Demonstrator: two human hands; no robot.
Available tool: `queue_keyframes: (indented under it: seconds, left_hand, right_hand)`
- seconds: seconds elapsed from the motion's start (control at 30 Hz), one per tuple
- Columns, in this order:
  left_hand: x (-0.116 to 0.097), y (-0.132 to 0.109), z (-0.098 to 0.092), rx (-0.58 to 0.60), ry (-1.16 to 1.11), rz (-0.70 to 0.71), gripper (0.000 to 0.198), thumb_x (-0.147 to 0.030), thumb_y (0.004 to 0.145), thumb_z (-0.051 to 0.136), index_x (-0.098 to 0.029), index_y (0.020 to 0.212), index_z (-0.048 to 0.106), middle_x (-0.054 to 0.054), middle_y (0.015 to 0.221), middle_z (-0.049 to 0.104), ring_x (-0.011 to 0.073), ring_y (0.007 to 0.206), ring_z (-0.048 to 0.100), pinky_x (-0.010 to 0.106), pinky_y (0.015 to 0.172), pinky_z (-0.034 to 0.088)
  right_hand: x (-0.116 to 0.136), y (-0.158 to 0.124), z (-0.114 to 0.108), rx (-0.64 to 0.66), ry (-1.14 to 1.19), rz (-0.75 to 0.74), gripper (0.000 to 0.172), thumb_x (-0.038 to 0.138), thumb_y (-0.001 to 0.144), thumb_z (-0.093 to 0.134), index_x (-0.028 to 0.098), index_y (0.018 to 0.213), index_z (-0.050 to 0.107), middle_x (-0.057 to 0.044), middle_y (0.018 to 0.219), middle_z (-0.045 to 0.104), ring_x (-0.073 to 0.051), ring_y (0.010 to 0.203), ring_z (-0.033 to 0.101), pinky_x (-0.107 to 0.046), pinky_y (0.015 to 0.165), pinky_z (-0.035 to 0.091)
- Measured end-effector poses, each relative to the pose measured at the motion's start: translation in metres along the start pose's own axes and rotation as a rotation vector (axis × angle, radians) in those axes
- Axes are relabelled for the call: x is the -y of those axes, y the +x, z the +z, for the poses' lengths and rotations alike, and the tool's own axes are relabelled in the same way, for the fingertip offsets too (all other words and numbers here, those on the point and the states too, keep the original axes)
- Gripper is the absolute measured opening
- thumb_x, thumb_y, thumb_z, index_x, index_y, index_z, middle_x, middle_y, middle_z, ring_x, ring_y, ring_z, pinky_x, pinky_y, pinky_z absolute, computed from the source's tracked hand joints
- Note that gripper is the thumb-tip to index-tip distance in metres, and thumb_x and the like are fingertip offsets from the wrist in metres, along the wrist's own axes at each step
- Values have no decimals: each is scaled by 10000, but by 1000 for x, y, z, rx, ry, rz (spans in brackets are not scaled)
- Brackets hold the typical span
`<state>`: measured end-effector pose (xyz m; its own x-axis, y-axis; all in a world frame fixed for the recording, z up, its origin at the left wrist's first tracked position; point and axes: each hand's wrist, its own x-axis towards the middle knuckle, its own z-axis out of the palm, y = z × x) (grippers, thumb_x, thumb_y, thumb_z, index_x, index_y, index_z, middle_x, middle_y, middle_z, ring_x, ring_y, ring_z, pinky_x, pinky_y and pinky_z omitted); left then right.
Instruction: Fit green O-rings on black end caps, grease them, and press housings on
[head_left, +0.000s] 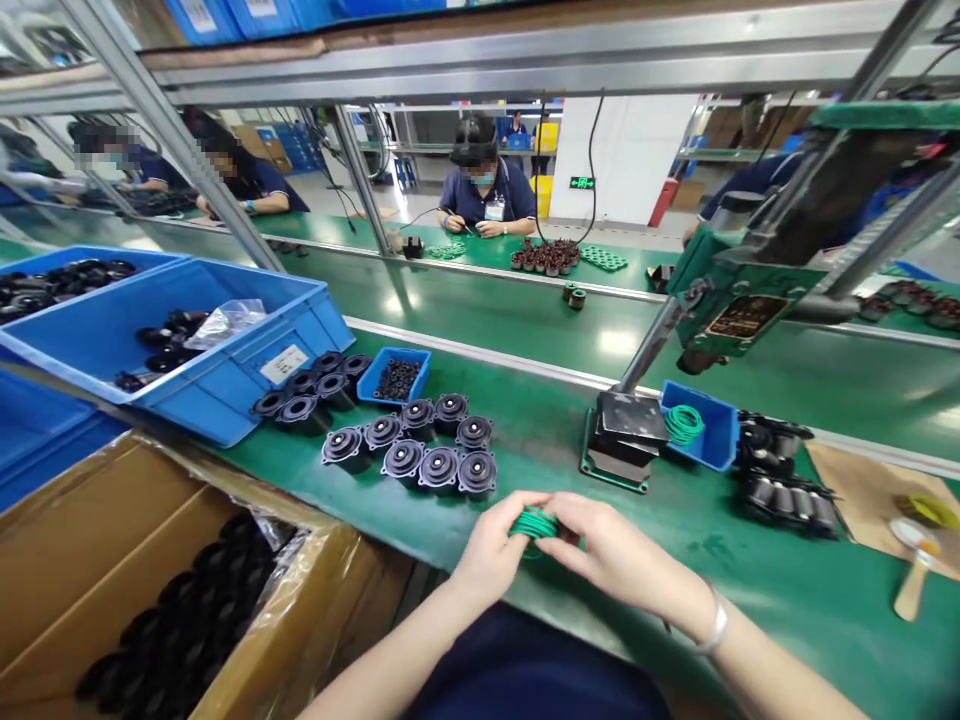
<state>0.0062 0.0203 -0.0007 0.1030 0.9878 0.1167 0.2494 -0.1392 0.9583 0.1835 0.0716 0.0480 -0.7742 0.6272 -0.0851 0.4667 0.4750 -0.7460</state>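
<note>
Green exit sign [582, 183], arrowed, on white wall [634, 140]

Dark navy cloth [536, 665] covered the lap, at six o'clock; a pale, narrow band [718, 625] ringed the right wrist [686, 602], toward four o'clock.

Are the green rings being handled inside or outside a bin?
Outside: the green rings are held between the left hand and right hand, apart from the blue bin holding others.

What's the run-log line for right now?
left hand: holding green rings | right hand: same | blue bin at right: more rings inside | black parts: on table
</note>
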Motion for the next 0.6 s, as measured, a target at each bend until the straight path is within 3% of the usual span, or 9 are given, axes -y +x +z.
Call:
queue_keyframes:
  seconds: [0.1, 0.17, 0.3, 0.4, 0.5, 0.6]
  left_hand:
    - [8, -16, -19, -158, 77, -37, 499, -41, 706, 406, -210, 1104, 653, 29, 1049, 728, 210, 1002, 675, 334, 921, 528]
    - [12, -25, -28, -218, 126, -32, 480, -44, 720, 412, -203, 1098, 661, 31, 1000, 736, 208, 955, 684, 329, 880, 537]
    - [18, -40, -46, -271, 169, 94, 533, -34, 719, 419, -202, 1155, 674, 32, 962, 752, 195, 912, 700, 324, 854, 563]
    - [25, -48, -62, -324, 104, 199, 597, -6, 752, 401, -211, 1258, 642, 45, 1019, 755, 178, 887, 726, 322, 833, 596]
    - [31, -43, -73, -517, 118, 233, 421, -44, 882, 464, -216, 1198, 682, 52, 1032, 753, 170, 831, 747, 318, 799, 626]
    - [33, -24, -67, -581, 429, 338, 257, -221, 917, 633, -181, 1161, 704, 100, 1133, 745, 239, 998, 736, 363, 900, 612]
  right_hand:
    - [6, 19, 12, -41, 200, -46, 195, 368, 962, 535, 201, 992, 631, -7, 848, 616, -98, 697, 578, -217, 696, 456]
    - [8, 30, 23, -75, 297, -60, 239, 387, 973, 515, 193, 936, 650, 5, 773, 586, -83, 652, 565, -207, 678, 458]
    - [12, 43, 33, -24, 519, -70, 298, 447, 908, 610, 166, 827, 668, -15, 866, 567, -57, 595, 552, -194, 584, 476]
    - [12, 50, 23, -8, 630, -36, 328, 462, 882, 641, 151, 780, 641, -9, 823, 561, -62, 576, 565, -199, 567, 489]
    - [7, 63, 7, -237, 562, -20, 318, 458, 894, 627, 156, 795, 630, -1, 728, 577, -81, 604, 569, -201, 606, 486]
    - [-3, 75, -3, -453, 465, 24, 318, 472, 883, 637, 158, 830, 639, -6, 700, 601, -92, 614, 563, -204, 616, 476]
